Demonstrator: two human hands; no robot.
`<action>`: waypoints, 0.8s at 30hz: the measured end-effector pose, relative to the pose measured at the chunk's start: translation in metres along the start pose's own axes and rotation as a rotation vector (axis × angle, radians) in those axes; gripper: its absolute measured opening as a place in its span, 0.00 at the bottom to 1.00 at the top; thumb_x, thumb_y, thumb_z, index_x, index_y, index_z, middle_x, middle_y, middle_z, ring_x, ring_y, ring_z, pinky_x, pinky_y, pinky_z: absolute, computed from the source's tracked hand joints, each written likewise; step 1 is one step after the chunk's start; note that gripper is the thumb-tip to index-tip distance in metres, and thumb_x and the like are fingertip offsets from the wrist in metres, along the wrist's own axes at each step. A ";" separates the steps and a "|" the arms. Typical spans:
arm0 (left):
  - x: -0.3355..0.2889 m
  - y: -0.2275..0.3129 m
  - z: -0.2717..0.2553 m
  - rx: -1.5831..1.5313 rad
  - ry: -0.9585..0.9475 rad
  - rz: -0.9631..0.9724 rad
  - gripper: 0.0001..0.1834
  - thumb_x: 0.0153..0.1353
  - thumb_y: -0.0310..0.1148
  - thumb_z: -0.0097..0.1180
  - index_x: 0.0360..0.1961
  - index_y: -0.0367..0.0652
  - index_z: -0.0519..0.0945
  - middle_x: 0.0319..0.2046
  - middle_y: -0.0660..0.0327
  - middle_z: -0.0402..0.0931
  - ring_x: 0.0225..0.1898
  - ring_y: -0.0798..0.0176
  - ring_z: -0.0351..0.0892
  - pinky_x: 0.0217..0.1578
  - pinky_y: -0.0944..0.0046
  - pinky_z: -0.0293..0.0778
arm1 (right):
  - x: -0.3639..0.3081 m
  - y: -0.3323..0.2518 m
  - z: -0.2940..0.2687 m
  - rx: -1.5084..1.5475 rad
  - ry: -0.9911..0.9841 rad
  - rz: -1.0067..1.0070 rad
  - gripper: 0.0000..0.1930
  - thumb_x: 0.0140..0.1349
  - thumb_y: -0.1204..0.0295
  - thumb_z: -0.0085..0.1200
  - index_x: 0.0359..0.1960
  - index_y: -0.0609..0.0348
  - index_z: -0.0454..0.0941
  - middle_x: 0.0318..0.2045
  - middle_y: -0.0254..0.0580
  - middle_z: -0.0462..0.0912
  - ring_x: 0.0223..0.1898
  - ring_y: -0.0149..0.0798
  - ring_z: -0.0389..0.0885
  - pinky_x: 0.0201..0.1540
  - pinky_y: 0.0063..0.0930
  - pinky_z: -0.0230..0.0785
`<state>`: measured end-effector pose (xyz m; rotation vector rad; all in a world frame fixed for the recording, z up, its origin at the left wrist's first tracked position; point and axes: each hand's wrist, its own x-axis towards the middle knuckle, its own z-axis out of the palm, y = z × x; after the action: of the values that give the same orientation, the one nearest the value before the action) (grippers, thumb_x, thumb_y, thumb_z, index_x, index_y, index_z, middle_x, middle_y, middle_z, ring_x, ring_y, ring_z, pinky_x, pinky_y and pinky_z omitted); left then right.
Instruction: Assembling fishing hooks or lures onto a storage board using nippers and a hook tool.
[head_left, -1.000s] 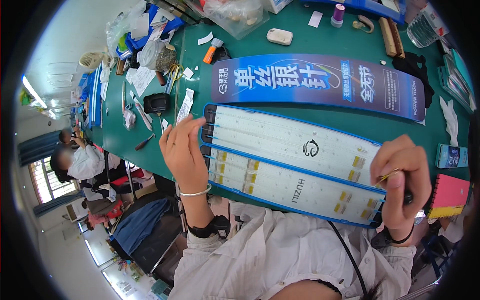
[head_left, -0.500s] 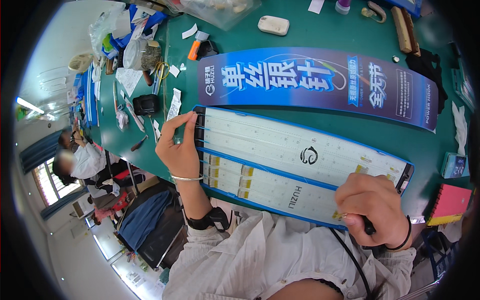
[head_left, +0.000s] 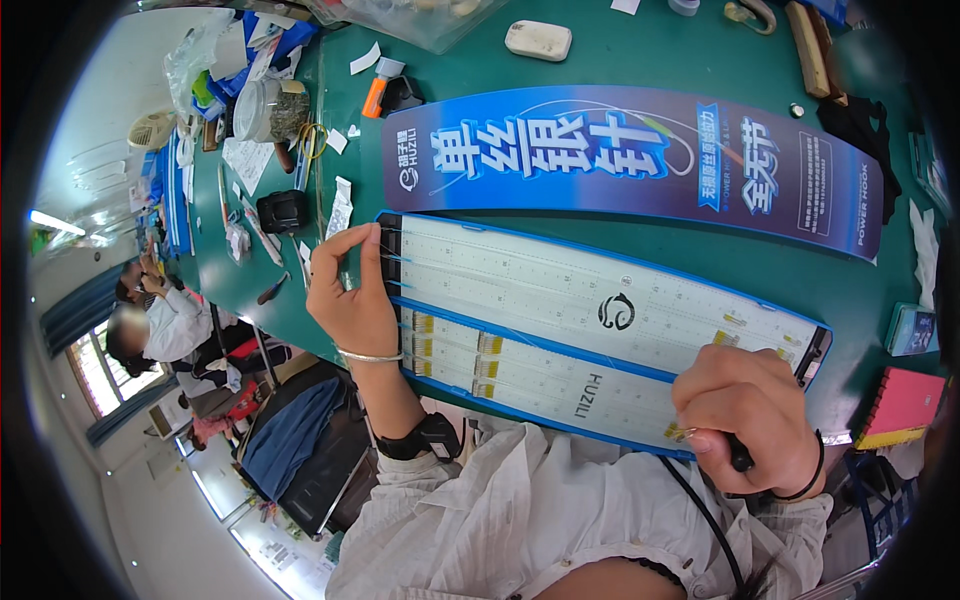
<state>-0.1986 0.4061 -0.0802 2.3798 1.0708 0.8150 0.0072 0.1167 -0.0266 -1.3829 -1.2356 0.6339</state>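
Observation:
A long blue-edged fishing rig box (head_left: 520, 270) lies open in front of me, its two pale halves marked with fine scales. Rows of small yellow pieces (head_left: 488, 365) sit in the near half, and a few more are at the right end. At the box's black left end, my left hand (head_left: 350, 295) pinches thumb and forefinger together; what lies between them is too small to see. Thin pale blue strands show beside it. My right hand (head_left: 745, 415) is closed round a black-handled tool (head_left: 740, 455), with a thin metal tip by the yellow pieces at the lower right.
Beyond the box lies a long blue-purple printed card (head_left: 640, 150). A white oblong case (head_left: 538, 40), an orange-and-grey tube (head_left: 380, 88) and wooden blocks (head_left: 810, 50) stand farther off. A red notebook (head_left: 905, 410) is at the right. Another person (head_left: 170, 320) sits at the left.
The view has shifted slightly, so the far objects and the printed card sit a little higher. Both hands keep their places on the box and their grips look the same.

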 end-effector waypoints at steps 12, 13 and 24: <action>0.001 0.001 -0.001 -0.021 -0.074 0.101 0.07 0.61 0.20 0.65 0.41 0.34 0.83 0.37 0.60 0.83 0.41 0.67 0.82 0.49 0.69 0.74 | 0.000 -0.004 -0.004 0.013 -0.026 0.039 0.09 0.50 0.83 0.62 0.32 0.64 0.76 0.29 0.44 0.79 0.24 0.40 0.79 0.19 0.29 0.66; 0.002 0.006 -0.001 -0.029 -0.077 0.103 0.07 0.61 0.20 0.65 0.41 0.34 0.83 0.37 0.60 0.83 0.41 0.67 0.82 0.49 0.69 0.74 | 0.000 -0.005 -0.005 0.006 -0.023 0.043 0.09 0.50 0.83 0.62 0.32 0.64 0.76 0.29 0.44 0.79 0.24 0.40 0.79 0.19 0.29 0.66; -0.008 0.117 0.008 -0.498 -0.557 0.509 0.27 0.53 0.19 0.69 0.55 0.36 0.76 0.35 0.63 0.88 0.36 0.66 0.88 0.54 0.57 0.74 | -0.014 -0.009 -0.022 -0.397 0.208 0.180 0.09 0.44 0.85 0.63 0.29 0.62 0.80 0.27 0.39 0.74 0.21 0.35 0.73 0.20 0.28 0.61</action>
<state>-0.1352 0.3257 -0.0228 2.2346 0.0273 0.4394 0.0193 0.0941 -0.0168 -1.8569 -1.1131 0.3627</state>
